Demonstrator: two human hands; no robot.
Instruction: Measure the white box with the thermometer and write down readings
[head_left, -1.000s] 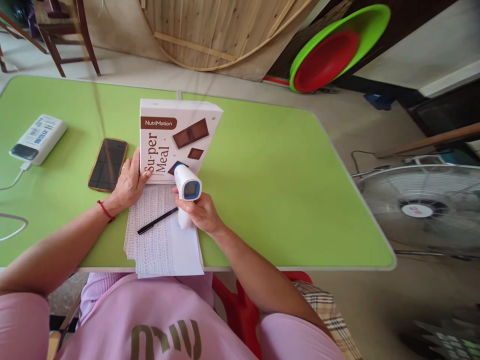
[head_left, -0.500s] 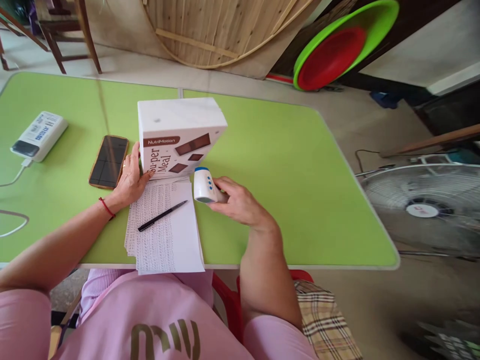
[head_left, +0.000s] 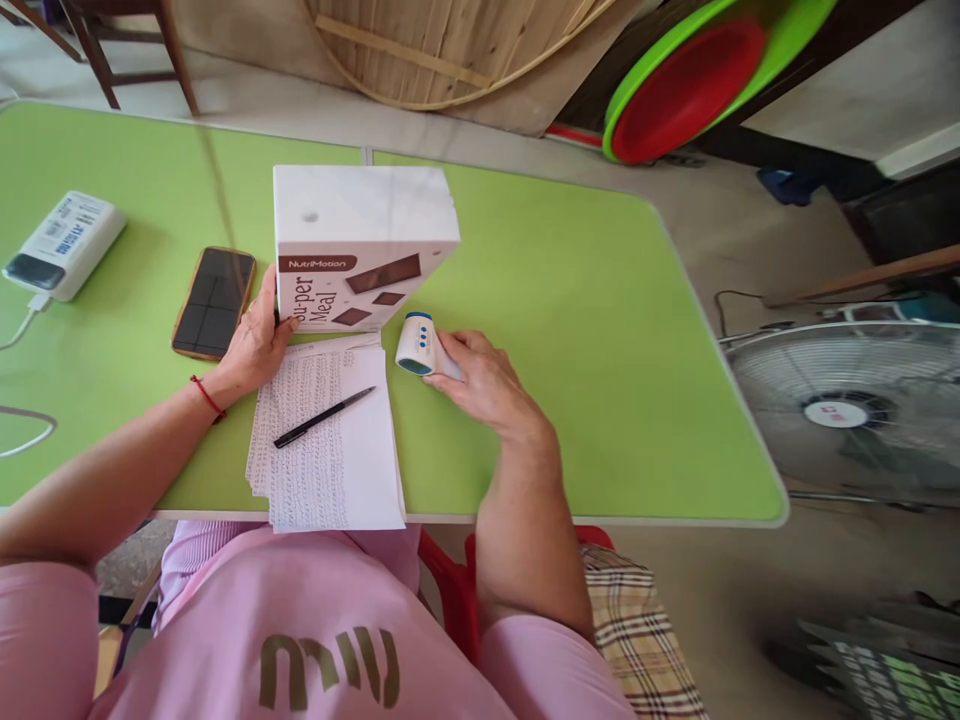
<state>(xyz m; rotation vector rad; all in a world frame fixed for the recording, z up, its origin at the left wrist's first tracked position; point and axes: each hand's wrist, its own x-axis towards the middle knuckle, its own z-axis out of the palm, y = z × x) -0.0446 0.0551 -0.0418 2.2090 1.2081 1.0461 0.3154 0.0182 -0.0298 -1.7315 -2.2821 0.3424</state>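
A white and brown NutriMotion meal box (head_left: 367, 205) stands upright on the green table. My left hand (head_left: 259, 340) grips its lower left edge, thumb on the printed front and the other fingers partly hidden behind the side. In my right hand (head_left: 487, 380) is a white infrared thermometer (head_left: 417, 345) with a blue tip and blue buttons, held by its handle just right of the box. Below the box lie handwritten paper sheets (head_left: 367, 450), with a black pen (head_left: 324, 416) resting across them.
A smartphone (head_left: 214, 300) lies left of my left hand. Farther left sits a white power bank (head_left: 71, 240) with a cable plugged in. The green table (head_left: 600, 400) has its front edge close to my body. A floor fan (head_left: 840, 410) stands past the right edge.
The thermometer has turned a little in my right hand, and that hand sits slightly farther from the paper. My left hand stays on the box. The whole view has shifted slightly.
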